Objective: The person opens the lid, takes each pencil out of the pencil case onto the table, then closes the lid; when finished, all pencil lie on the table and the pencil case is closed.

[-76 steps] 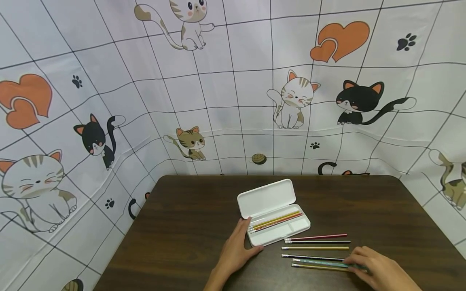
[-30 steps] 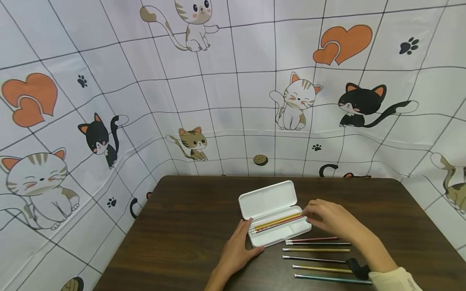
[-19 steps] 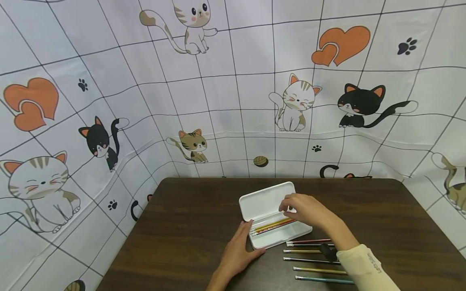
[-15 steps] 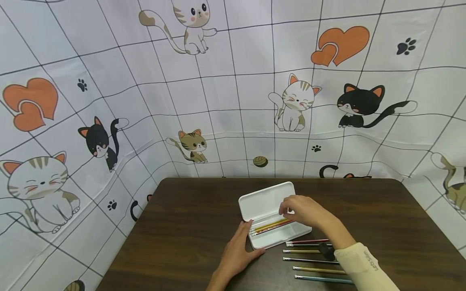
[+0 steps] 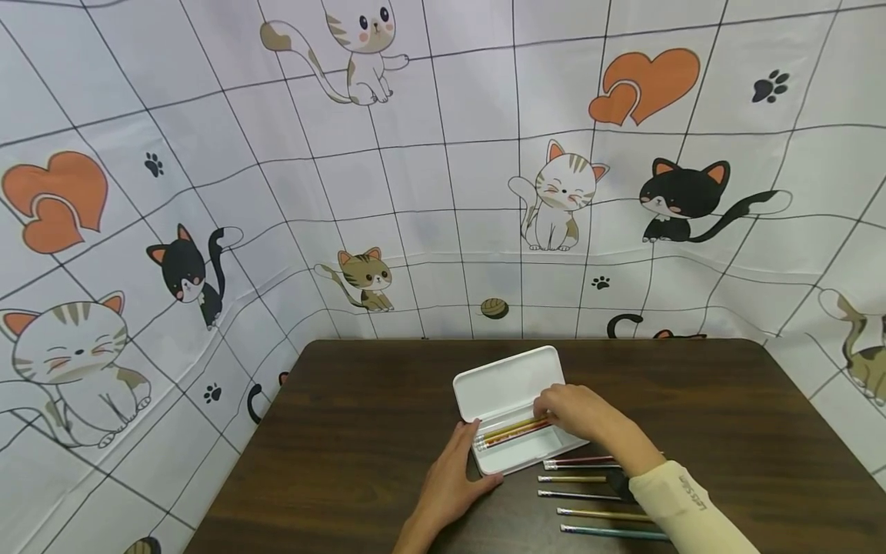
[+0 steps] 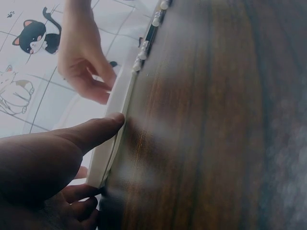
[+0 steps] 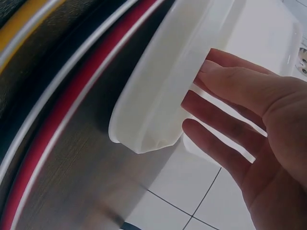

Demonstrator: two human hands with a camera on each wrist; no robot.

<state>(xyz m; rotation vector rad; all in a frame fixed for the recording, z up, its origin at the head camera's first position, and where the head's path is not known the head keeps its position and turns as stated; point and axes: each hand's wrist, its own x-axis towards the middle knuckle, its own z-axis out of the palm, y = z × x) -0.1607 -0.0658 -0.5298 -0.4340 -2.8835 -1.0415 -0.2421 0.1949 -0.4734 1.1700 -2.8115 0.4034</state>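
Right hand (image 5: 573, 408) partly hides the case (image 5: 508, 396) beside loose pencils (image 5: 574, 479).

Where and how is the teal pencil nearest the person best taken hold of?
I'd pinch the teal pencil midway along its visible shaft, from above, coming in on the person's side: it lies flat and slim, last in the row, with a gap to the gold pencil beyond. Its right end is hidden by the sleeve.

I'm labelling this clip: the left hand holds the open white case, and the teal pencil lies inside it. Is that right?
No: the teal pencil is on the table instead, as the head view shows; the left hand does hold the open white case.
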